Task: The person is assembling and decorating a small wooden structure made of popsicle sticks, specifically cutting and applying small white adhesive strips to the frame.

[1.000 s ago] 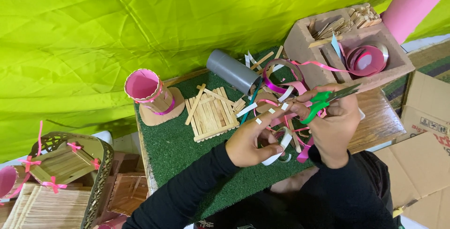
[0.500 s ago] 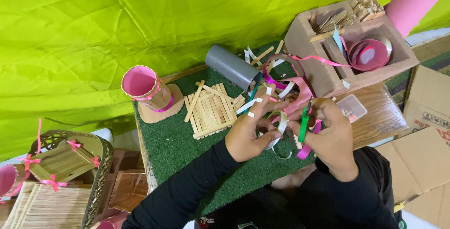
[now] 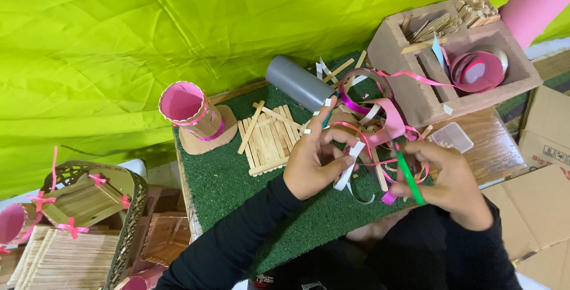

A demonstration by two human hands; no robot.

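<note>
My left hand (image 3: 314, 159) pinches a white paper strip (image 3: 348, 165) over the green turf mat (image 3: 225, 177). My right hand (image 3: 448, 180) grips green-handled scissors (image 3: 408, 177), held just right of the strip. Between and behind the hands lies a tangle of pink ribbon (image 3: 380, 118) and loose wooden sticks. A small panel of glued craft sticks (image 3: 268, 138) lies left of my left hand. A pink paper cup on a cardboard base (image 3: 193, 115) stands at the mat's left end.
A grey tube (image 3: 295, 82) lies at the mat's back. A cardboard tray (image 3: 415, 97) at right holds sticks and pink ribbon rolls (image 3: 478, 70). A small clear plastic box (image 3: 452, 137) sits on the wooden table. Stick-built crafts (image 3: 77, 207) stand at lower left. Green cloth hangs behind.
The scissors have come down from a raised, sideways position to point downward beside the white strip. Both hands have lowered slightly toward the mat.
</note>
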